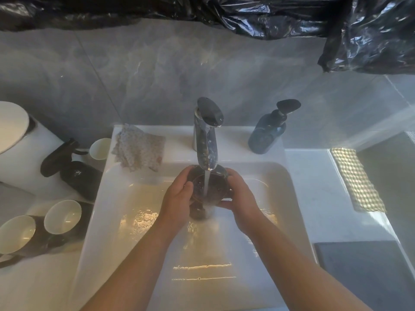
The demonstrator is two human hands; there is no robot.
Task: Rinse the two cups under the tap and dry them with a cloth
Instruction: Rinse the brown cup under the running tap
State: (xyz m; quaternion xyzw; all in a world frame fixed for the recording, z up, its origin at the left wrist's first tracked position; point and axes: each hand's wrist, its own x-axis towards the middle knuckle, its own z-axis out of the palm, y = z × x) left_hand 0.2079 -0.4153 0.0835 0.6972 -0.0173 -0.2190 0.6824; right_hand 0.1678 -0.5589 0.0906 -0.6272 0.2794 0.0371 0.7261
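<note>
Both hands, left hand (177, 198) and right hand (241, 199), grip a dark cup (210, 187) under the tap (206, 140). Water runs into the cup above the sink (280, 187). A cloth (139, 149) lies on the rim.

head view | over sink (235, 140) | faces forward-down at tap (207, 142) | near

hazy, low contrast | light from right | glare on sink (278, 176) | wide-angle bend at edges
</note>
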